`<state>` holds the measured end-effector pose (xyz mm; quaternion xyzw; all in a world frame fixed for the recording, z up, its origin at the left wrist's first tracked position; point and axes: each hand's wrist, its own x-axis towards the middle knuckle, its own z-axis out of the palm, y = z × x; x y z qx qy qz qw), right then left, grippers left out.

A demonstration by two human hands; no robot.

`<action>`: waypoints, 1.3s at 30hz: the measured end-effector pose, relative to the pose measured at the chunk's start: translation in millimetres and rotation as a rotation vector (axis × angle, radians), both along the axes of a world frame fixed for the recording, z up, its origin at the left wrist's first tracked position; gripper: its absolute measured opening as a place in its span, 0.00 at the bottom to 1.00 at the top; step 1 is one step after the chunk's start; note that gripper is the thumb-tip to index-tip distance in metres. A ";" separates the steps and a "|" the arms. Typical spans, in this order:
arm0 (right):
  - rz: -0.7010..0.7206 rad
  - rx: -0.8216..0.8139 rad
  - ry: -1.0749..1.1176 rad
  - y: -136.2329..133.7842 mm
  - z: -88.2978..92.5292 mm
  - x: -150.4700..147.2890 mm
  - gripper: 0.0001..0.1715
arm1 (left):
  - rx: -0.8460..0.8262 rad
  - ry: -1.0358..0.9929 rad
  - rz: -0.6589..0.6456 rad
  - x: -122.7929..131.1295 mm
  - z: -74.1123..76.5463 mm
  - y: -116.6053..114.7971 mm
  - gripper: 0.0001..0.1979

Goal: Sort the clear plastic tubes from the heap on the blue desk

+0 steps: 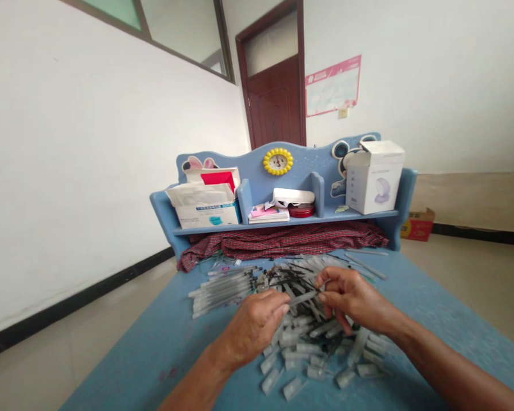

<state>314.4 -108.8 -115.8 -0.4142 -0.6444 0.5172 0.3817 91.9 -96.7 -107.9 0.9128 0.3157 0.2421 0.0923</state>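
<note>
My left hand point(257, 325) and my right hand point(351, 299) meet over a heap of clear pen barrels and thin black refills point(308, 337) on a blue desk point(154, 354). Both hands pinch the same clear pen barrel point(303, 297), held level between them, left fingers at its left end, right fingers at its right end. A neat row of assembled pens point(223, 285) lies to the left of the heap. Short clear caps point(278, 379) are scattered at the near edge of the heap.
A red checked cloth point(282, 240) lies under the desk's shelf. On the shelf stand a box of masks point(208, 214), booklets point(269, 213), a red tin point(302, 210) and a white carton point(374, 177). A yellow clock point(278, 161) sits above. A brown door point(276, 100) is behind.
</note>
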 end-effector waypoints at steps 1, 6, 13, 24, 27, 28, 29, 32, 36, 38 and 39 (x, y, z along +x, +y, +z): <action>-0.005 0.001 -0.009 0.2 0.7 0.7 0.18 | -0.002 0.005 -0.001 0.0 0.2 0.2 0.12; -0.080 0.046 -0.200 1.7 -2.1 -0.3 0.20 | 0.032 -0.016 -0.015 0.1 -0.7 0.9 0.12; -0.001 -0.040 -0.046 0.3 3.6 2.1 0.18 | 0.031 -0.029 -0.028 0.8 -1.4 1.7 0.12; 0.065 -0.075 0.032 2.4 2.7 6.0 0.14 | -0.052 -0.019 -0.029 4.9 3.5 -1.8 0.12; 0.107 -0.090 0.100 3.7 2.8 10.0 0.13 | -0.117 0.012 -0.026 6.0 5.8 -3.6 0.12; 0.118 -0.095 0.115 4.0 2.9 11.0 0.13 | -0.132 0.018 -0.024 6.0 5.9 -3.7 0.12; 0.127 -0.097 0.124 4.1 3.1 11.9 0.14 | -0.141 0.019 -0.023 5.8 5.7 -3.6 0.12; 0.140 -0.083 0.086 3.8 4.1 13.2 0.17 | -0.147 0.013 -0.023 4.9 4.3 -2.6 0.12; 0.073 -0.060 -0.076 2.6 3.8 11.6 0.15 | -0.150 0.015 -0.018 4.8 3.9 -1.6 0.12; 0.055 -0.069 -0.095 2.2 2.8 10.2 0.16 | -0.155 0.014 -0.015 5.4 5.0 -2.3 0.13; 0.056 -0.074 -0.085 2.0 2.5 9.7 0.15 | -0.162 0.012 -0.014 5.8 5.8 -2.9 0.13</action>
